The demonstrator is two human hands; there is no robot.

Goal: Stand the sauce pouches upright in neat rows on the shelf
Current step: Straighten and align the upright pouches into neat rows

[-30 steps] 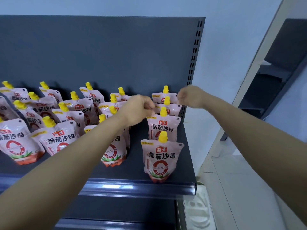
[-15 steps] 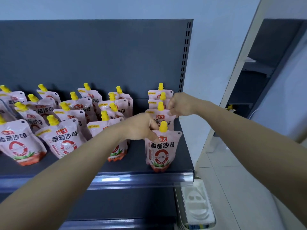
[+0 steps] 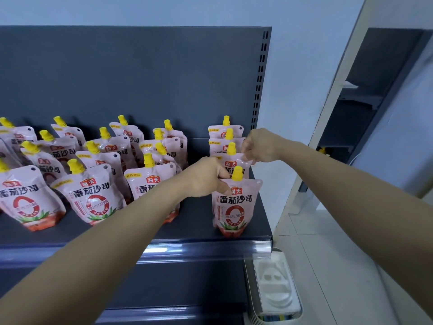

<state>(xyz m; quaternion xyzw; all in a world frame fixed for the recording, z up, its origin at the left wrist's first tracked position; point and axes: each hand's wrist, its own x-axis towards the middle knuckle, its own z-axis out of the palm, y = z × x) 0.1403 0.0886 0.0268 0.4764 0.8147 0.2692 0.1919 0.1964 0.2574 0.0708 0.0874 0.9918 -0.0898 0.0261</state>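
Observation:
Several pink sauce pouches with yellow caps stand on the dark grey shelf (image 3: 131, 233). At the right end they form one straight row running front to back. My left hand (image 3: 206, 178) pinches the top left corner of the front pouch (image 3: 235, 207) in that row. My right hand (image 3: 260, 146) pinches the top right corner of the second pouch (image 3: 234, 164) just behind it. Both pouches are upright. Farther left, several pouches (image 3: 93, 195) stand in looser rows, some of them leaning.
The shelf's back panel (image 3: 140, 85) rises behind the pouches, and its slotted upright (image 3: 260, 78) marks the right end. A white moulded tray (image 3: 276, 289) lies on the floor below the shelf's right corner. Another dark shelf unit (image 3: 365, 102) stands farther right.
Both hands have come toward the front along the right row: the left from the second pouch to the front one, the right from the back pouches to the second.

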